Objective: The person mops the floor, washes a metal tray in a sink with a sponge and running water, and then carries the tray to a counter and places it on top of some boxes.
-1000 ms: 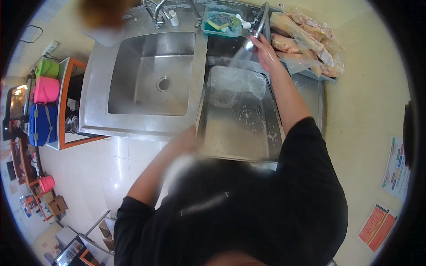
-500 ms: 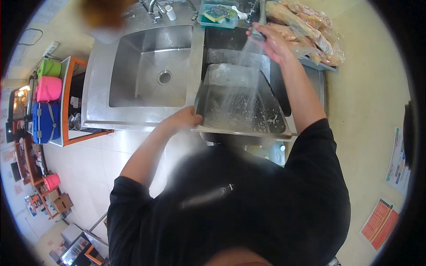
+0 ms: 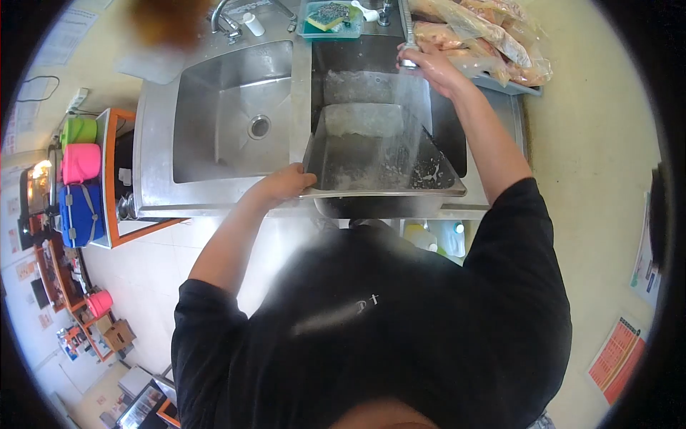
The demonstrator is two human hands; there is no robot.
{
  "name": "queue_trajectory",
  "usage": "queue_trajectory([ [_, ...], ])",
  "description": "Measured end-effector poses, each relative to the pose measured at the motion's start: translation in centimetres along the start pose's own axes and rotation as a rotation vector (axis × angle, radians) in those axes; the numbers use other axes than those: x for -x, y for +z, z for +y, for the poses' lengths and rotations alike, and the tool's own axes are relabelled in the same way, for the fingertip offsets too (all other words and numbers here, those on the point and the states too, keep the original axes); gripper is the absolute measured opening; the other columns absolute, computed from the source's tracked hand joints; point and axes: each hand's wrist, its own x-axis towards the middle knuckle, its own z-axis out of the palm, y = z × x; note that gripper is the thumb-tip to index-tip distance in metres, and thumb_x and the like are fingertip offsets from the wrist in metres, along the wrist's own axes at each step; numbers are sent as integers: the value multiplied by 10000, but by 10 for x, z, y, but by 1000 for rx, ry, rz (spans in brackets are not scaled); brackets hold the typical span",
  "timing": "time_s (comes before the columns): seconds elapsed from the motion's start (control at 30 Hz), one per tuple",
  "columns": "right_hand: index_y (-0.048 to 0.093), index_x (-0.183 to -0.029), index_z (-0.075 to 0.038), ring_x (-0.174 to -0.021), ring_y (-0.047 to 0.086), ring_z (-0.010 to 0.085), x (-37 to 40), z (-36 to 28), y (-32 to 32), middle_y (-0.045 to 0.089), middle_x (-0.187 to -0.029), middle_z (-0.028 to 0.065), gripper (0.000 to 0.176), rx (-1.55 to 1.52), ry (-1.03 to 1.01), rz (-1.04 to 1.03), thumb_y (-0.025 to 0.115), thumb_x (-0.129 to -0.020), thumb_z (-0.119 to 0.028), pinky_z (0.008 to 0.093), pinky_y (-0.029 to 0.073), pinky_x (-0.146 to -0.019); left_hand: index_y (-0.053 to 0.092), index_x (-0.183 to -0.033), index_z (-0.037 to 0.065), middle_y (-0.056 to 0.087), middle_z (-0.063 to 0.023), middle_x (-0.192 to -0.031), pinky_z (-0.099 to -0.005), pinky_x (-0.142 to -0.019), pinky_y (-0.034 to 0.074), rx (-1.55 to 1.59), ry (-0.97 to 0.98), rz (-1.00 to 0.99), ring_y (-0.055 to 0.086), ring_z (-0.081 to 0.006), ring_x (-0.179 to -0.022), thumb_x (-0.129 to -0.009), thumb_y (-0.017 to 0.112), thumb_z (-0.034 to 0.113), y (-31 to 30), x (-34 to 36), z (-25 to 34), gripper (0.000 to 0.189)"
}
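A deep rectangular steel tray [image 3: 357,161] is tilted in the right sink basin, its near rim raised. My left hand [image 3: 286,182] grips the tray's near left corner. My right hand [image 3: 432,64] holds the flexible spray faucet head [image 3: 409,57] above the tray's far right side. Water sprays down from it onto the tray's inside, where white flecks and foam cling near the right wall.
The empty left sink basin [image 3: 236,121] lies beside the tray. A green tub with sponges [image 3: 330,18] sits behind the sinks. Bags of raw meat [image 3: 486,36] are piled at the back right. Pink, green and blue containers [image 3: 78,179] stand on an orange-framed shelf at left.
The tray's near edge has been lifted and tilted up out of the basin by my left hand. My right hand has kept the sprayer over it, the water now striking further right.
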Motion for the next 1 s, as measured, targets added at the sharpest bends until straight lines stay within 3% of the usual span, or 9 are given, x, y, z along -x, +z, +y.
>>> queue_trajectory([
  [0.3, 536, -1204, -17, -975, 587, 204, -12, 24, -3, 620, -1018, 98, 495, 700, -111, 229, 668, -849, -334, 346, 455, -856, 539, -949, -14, 565, -114, -841, -349, -607, 477, -82, -56, 56, 569, -210, -737, -828, 573, 272, 4, -7, -3, 312],
  [0.4, 454, -1276, 41, -1087, 581, 303, 2, 11, 0, 586, -1175, 197, 678, 561, -34, 123, 680, -819, -406, 405, 443, -935, 543, -953, -24, 572, -128, -851, -346, -590, 485, -89, -37, 43, 580, -219, -720, -822, 569, 270, 6, -3, -2, 322],
  [0.53, 362, -1379, 2, -1204, 519, 366, 7, 61, -2, 507, -1328, 237, 822, 690, -219, 319, 719, -786, -443, 419, 393, -1034, 555, -955, -30, 553, -104, -803, -330, -564, 477, -35, -18, 35, 558, -205, -676, -835, 548, 251, 13, 7, 5, 306],
  [0.6, 325, -1413, -24, -1244, 490, 391, 36, 97, -7, 463, -1384, 242, 873, 753, -200, 324, 741, -770, -443, 423, 369, -1071, 575, -920, -7, 509, -44, -712, -303, -488, 446, -48, -13, 81, 504, -160, -578, -858, 526, 213, 19, 4, -2, 234],
  [0.67, 324, -1411, -10, -1290, 447, 406, 93, 88, -8, 442, -1395, 269, 890, 900, 147, 48, 765, -754, -417, 425, 353, -1089, 571, -920, -11, 507, -51, -714, -299, -478, 430, -102, -18, 97, 494, -158, -574, -861, 526, 217, 19, 3, 2, 240],
  [0.73, 288, -1410, 77, -1258, 488, 337, 131, 86, -12, 482, -1353, 269, 870, 859, 462, -151, 744, -797, -339, 376, 421, -1012, 572, -932, -26, 510, -60, -714, -296, -478, 436, -203, -26, 114, 504, -165, -574, -863, 527, 223, 18, 4, 12, 262],
  [0.8, 434, -1309, 72, -1064, 611, 287, 146, 119, -19, 602, -1183, 214, 617, 337, 631, 11, 693, -814, -188, 373, 488, -899, 577, -958, -51, 518, -73, -711, -295, -489, 465, -351, -34, 127, 534, -182, -576, -866, 529, 230, 13, 13, 39, 300],
  [0.9, 532, -1181, 52, -885, 645, 224, 153, 149, -21, 642, -1022, 150, 394, -35, 620, -49, 604, -809, -56, 364, 521, -771, 579, -1007, -86, 559, -108, -762, -312, -546, 532, -421, -3, 110, 603, -237, -621, -872, 545, 250, -1, 38, 92, 364],
  [1.0, 549, -1142, 27, -793, 652, 219, 173, 168, 8, 650, -937, 122, 337, -286, 536, 60, 550, -808, -15, 356, 532, -702, 611, -925, -48, 622, -192, -860, -348, -601, 549, -532, -99, 119, 678, -271, -667, -867, 542, 363, -9, 72, 163, 421],
])
